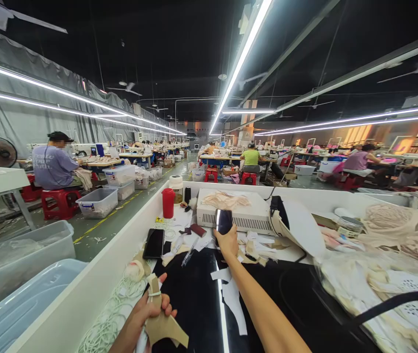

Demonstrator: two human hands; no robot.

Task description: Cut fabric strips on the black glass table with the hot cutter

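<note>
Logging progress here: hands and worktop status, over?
Left hand gripping beige pieces. Right hand holding phone. White cut pieces on black surface, between left hand and right forearm.

Behind the phone [224, 220], the white box [255, 212] blocks passage.

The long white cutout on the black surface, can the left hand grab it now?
Maybe not yet: the left hand is full, gripping tan pieces. Nothing seems to block its way to the long white cutout, though.
</note>
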